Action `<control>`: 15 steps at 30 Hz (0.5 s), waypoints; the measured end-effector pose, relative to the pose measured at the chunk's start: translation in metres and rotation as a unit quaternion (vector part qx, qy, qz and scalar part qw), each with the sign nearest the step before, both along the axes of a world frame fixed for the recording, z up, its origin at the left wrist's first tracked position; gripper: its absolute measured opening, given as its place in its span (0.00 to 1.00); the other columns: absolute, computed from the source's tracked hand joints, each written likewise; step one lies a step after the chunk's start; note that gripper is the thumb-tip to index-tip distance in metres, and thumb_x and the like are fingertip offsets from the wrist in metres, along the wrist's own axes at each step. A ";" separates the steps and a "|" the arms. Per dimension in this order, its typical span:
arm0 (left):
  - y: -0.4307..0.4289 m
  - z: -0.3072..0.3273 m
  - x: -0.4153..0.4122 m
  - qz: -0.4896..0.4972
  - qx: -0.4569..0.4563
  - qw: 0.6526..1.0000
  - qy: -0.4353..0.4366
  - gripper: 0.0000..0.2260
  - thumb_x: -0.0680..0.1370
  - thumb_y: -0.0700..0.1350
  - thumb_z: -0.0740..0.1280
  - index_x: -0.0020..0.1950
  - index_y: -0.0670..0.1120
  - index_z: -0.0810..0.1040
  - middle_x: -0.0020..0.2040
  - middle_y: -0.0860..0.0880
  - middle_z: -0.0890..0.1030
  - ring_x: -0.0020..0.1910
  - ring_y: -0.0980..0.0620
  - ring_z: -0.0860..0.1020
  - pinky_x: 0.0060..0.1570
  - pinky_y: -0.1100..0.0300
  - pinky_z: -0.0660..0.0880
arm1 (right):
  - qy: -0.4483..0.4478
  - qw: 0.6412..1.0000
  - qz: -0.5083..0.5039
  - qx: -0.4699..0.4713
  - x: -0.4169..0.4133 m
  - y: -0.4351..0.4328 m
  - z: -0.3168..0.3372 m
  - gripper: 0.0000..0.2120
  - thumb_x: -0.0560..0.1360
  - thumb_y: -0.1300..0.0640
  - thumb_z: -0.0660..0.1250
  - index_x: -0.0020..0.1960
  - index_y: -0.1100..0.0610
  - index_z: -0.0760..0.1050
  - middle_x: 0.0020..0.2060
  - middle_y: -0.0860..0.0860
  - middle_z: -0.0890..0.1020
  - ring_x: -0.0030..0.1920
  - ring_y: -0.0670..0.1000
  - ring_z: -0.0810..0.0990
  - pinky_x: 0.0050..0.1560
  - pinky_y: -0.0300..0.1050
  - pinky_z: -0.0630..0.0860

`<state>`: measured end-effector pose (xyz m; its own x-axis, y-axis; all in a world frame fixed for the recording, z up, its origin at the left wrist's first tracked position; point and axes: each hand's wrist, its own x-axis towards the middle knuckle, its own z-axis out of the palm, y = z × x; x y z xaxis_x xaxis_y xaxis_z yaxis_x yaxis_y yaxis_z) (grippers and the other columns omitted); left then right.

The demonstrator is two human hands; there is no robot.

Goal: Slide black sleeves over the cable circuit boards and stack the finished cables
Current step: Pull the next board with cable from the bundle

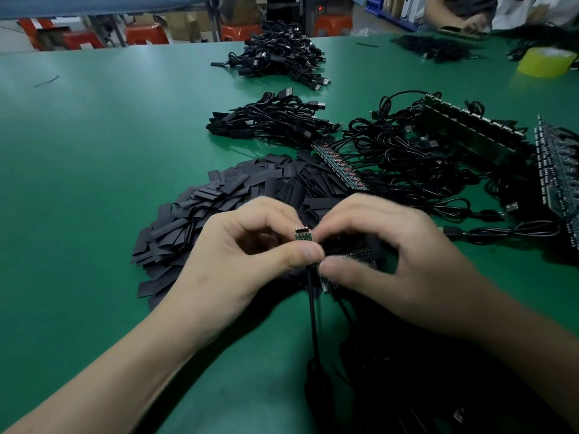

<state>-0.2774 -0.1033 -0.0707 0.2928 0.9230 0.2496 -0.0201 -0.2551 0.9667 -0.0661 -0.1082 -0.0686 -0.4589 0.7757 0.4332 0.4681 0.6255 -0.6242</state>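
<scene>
1. The left hand is near the middle of the tabletop's near edge, raised above the green tabletop. Its thumb and curled fingers pinch a small circuit board, which stands upright.
2. A black cable hangs from the bottom of that board towards the near edge.
3. The right hand is just beside the left, fingertips almost meeting it. Its thumb and bent fingers grip a board strip, which they largely hide.
4. The pile of black sleeves lies flat on the tabletop just behind both hands.
5. A stack of finished cables sits farther back, towards the middle of the tabletop. A larger heap of cables is near the far edge.
6. Tangled unsleeved cables spread towards the right edge, joined to a row of boards beside the sleeves.
7. Board panels lie near the right edge.
8. A yellow tape roll stands at the far right corner, where another person's hands rest.
</scene>
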 end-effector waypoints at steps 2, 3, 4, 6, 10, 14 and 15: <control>0.001 -0.003 0.000 0.036 0.026 0.999 0.021 0.08 0.63 0.50 0.79 0.37 0.48 0.85 0.42 0.54 0.78 0.41 0.51 0.75 0.43 0.60 0.71 | -0.007 1.000 0.010 0.026 -0.008 -0.003 -0.004 0.10 0.75 0.49 0.73 0.49 0.56 0.82 0.46 0.45 0.82 0.51 0.48 0.81 0.54 0.44 0.75; 0.001 -0.005 0.000 0.046 0.036 0.998 0.026 0.08 0.63 0.51 0.78 0.38 0.49 0.85 0.42 0.55 0.78 0.41 0.50 0.74 0.43 0.60 0.70 | 0.003 1.000 0.008 0.019 -0.011 -0.004 -0.005 0.09 0.75 0.50 0.73 0.47 0.56 0.82 0.45 0.45 0.82 0.49 0.48 0.81 0.53 0.44 0.76; 0.001 -0.005 0.001 0.046 0.041 0.998 0.027 0.07 0.65 0.51 0.77 0.39 0.50 0.86 0.42 0.55 0.79 0.42 0.48 0.75 0.44 0.58 0.70 | 0.023 1.000 0.004 -0.003 -0.013 -0.005 -0.006 0.08 0.75 0.51 0.73 0.46 0.56 0.82 0.44 0.45 0.83 0.48 0.48 0.81 0.52 0.45 0.76; 0.000 -0.002 0.000 0.038 0.044 0.998 0.031 0.07 0.71 0.53 0.73 0.46 0.53 0.87 0.45 0.55 0.82 0.44 0.51 0.78 0.47 0.55 0.74 | 0.087 0.992 0.003 -0.091 -0.012 -0.005 -0.003 0.07 0.76 0.52 0.72 0.45 0.56 0.82 0.42 0.47 0.85 0.46 0.52 0.83 0.51 0.52 0.78; 0.009 -0.004 -0.014 0.151 0.132 0.963 0.180 0.08 0.81 0.51 0.67 0.59 0.55 0.83 0.46 0.59 0.83 0.45 0.61 0.80 0.47 0.69 0.73 | 0.294 0.924 0.065 -0.235 0.002 -0.001 0.016 0.06 0.78 0.50 0.69 0.44 0.50 0.82 0.37 0.52 0.86 0.40 0.55 0.86 0.44 0.46 0.81; 0.014 -0.009 -0.019 0.183 0.171 0.896 0.367 0.14 0.78 0.52 0.69 0.64 0.55 0.79 0.45 0.60 0.80 0.45 0.61 0.77 0.49 0.63 0.74 | 0.427 0.870 0.026 -0.245 0.025 0.014 0.031 0.08 0.78 0.50 0.65 0.45 0.52 0.80 0.28 0.46 0.73 0.25 0.46 0.72 0.34 0.44 0.76; 0.013 -0.010 -0.019 0.169 0.176 0.884 0.398 0.15 0.77 0.54 0.68 0.64 0.55 0.79 0.47 0.60 0.80 0.48 0.59 0.77 0.52 0.57 0.75 | 0.424 0.876 0.000 -0.229 0.030 0.017 0.033 0.09 0.80 0.52 0.63 0.45 0.52 0.79 0.28 0.46 0.70 0.23 0.45 0.67 0.31 0.42 0.74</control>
<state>-0.2961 -0.0902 -0.0803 0.2267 0.8971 0.3791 0.7657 -0.4047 0.4998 -0.0359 -0.0912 -0.0355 -0.1225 0.9574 0.2615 -0.2861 0.2183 -0.9330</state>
